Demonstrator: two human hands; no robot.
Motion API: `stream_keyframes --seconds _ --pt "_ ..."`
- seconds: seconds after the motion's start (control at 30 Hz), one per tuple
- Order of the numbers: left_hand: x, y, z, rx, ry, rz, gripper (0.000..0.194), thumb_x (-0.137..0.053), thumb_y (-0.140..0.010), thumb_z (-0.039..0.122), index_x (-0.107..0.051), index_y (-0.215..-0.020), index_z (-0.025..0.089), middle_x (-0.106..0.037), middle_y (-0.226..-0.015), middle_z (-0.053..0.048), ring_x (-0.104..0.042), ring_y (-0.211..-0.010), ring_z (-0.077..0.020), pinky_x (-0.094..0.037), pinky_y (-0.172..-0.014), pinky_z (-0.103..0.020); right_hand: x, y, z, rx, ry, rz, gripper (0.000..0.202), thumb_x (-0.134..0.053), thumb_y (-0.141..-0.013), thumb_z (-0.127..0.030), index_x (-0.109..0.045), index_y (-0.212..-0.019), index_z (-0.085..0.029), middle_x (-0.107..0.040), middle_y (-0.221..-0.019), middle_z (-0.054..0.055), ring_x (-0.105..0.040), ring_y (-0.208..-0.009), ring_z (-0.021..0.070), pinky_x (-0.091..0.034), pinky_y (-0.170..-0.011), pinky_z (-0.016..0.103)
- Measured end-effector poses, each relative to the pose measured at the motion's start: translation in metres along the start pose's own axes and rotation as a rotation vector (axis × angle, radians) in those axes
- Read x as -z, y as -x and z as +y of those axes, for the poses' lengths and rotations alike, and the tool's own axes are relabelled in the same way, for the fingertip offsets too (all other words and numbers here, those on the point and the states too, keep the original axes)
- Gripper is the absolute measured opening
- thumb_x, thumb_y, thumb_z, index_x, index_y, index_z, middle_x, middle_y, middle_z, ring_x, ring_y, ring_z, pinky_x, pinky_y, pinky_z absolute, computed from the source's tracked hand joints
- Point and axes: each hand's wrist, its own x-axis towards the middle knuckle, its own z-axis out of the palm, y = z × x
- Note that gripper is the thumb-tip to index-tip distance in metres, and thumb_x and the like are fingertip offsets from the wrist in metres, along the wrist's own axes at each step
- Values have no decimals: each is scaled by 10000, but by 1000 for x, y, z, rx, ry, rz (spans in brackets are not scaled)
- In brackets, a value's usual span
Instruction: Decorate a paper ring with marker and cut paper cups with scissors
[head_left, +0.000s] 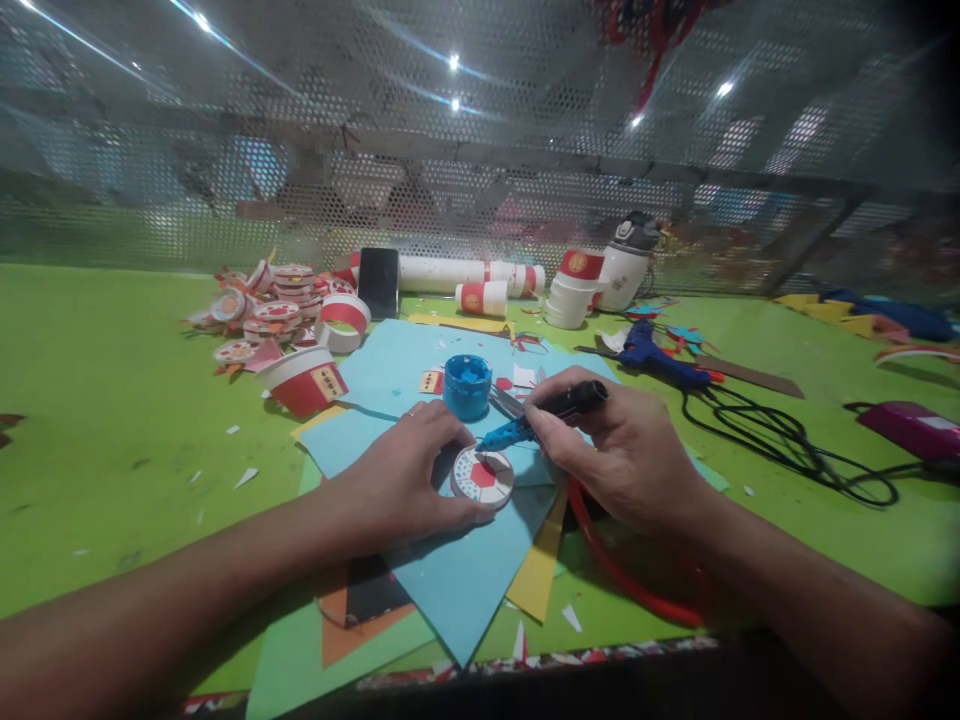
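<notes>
My left hand [409, 470] grips the edge of a small round white disc [491, 490] between thumb and fingers. A red shape marks the disc's middle, with blue dots on its left part and dark lines on its right. My right hand [622, 450] is closed round a black marker [574, 402] whose lower end is covered in blue. The blue tip points down at the disc's upper edge; whether it touches, I cannot tell. Just beyond stands a blue round pot [467, 387]. Beneath both hands lie light-blue paper sheets [457, 590]. A metal blade [505, 402] shows beside my right fingers.
Decorated discs are piled [277, 310] at the back left, near a cut paper cup [304, 382] and a phone [379, 282]. Stacked cups [574, 290] and a white bottle [626, 265] stand behind. A blue glue gun [656, 358] and its black cable [780, 440] lie right.
</notes>
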Motion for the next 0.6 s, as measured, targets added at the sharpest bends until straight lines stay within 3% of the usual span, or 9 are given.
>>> stream_keyframes --seconds 0.6 --pt "1 -1 4 -4 -3 5 376 -769 -639 402 -608 -870 154 -544 -906 -65 -507 -860 -242 -418 -747 -372 -2 -2 -1 3 44 -63 100 -567 -859 -211 -580 -765 -179 -594 -687 -6 -518 -616 113 -424 -585 231"
